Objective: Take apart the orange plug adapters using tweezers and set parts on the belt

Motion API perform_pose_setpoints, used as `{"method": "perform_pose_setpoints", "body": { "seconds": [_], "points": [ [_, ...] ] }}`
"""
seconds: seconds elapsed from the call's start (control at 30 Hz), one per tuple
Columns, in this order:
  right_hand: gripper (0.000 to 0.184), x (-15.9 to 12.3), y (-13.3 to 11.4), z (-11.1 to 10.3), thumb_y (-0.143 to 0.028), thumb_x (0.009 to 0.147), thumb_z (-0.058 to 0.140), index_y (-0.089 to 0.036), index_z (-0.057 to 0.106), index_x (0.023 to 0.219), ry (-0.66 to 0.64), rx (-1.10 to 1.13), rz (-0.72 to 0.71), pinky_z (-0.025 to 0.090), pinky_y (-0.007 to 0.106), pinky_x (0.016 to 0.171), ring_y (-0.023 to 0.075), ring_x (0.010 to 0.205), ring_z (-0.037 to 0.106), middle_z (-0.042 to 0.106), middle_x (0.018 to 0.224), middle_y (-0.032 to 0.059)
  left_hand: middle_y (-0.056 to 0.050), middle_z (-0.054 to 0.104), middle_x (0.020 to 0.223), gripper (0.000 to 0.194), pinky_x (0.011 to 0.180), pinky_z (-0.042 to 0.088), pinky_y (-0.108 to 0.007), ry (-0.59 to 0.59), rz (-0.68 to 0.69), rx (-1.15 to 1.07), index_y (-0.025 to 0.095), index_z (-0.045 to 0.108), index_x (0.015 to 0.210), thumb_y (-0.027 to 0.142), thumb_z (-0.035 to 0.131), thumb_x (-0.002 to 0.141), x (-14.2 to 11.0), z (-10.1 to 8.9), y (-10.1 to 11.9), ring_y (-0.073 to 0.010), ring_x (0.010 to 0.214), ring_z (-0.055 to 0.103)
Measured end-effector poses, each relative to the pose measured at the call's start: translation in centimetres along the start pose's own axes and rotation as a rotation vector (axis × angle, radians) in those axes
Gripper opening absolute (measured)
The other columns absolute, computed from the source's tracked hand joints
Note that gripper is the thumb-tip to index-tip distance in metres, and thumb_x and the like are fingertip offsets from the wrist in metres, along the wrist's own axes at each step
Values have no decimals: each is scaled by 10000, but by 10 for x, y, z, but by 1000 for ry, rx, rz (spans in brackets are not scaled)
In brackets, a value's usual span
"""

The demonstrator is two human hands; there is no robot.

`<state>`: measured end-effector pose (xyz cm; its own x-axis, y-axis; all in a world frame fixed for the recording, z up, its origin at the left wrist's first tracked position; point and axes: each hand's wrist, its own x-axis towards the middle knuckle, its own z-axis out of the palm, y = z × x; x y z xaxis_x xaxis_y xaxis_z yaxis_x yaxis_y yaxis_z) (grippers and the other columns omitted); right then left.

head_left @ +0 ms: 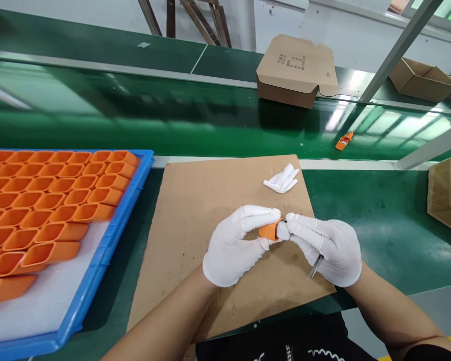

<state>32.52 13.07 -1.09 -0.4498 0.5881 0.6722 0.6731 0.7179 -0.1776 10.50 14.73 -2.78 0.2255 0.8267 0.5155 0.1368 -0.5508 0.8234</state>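
Observation:
Both hands wear white gloves and meet over a brown cardboard sheet (195, 220). My left hand (235, 248) is closed around a short orange plastic sleeve (269, 231), holding it between thumb and fingers. My right hand (326, 248) is closed too, its fingertips at the sleeve's right-hand end. A slim, pointed metal tool (315, 265) is tucked in the right hand, its tip sticking out below the palm. Something white shows at the sleeve's mouth; I cannot tell whether it is cloth or a gloved fingertip. A crumpled white cloth (282, 179) lies just beyond the hands.
On the left, a blue tray (93, 286) holds rows of orange sleeves (62, 200). Across the green conveyor belt (210, 120) sits a cardboard box (295, 70). A small orange part (345, 141) lies on the belt. An open carton (449, 195) stands at the right edge.

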Motion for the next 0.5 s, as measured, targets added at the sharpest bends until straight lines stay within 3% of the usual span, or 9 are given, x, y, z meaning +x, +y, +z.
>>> {"method": "perform_pose_setpoints", "body": {
  "seconds": [0.3, 0.5],
  "points": [
    [344, 13, -19, -8, -40, 885, 583, -259, 781, 1062, -111, -230, 29, 395, 276, 459, 85, 526, 605, 796, 1070, -69, -35, 764, 1107, 338, 792, 624, -329, -53, -1, 116, 350, 726, 1182, 219, 717, 871, -3, 2, -1, -200, 927, 740],
    [385, 17, -31, -7, -8, 879, 511, -211, 770, 1080, -245, -349, 93, 367, 289, 415, 86, 495, 586, 797, 1068, -26, -4, 770, 1007, 351, 740, 630, -317, 36, -169, 110, 353, 758, 1128, 226, 774, 801, -8, 18, -1, -188, 843, 724]
  ]
}}
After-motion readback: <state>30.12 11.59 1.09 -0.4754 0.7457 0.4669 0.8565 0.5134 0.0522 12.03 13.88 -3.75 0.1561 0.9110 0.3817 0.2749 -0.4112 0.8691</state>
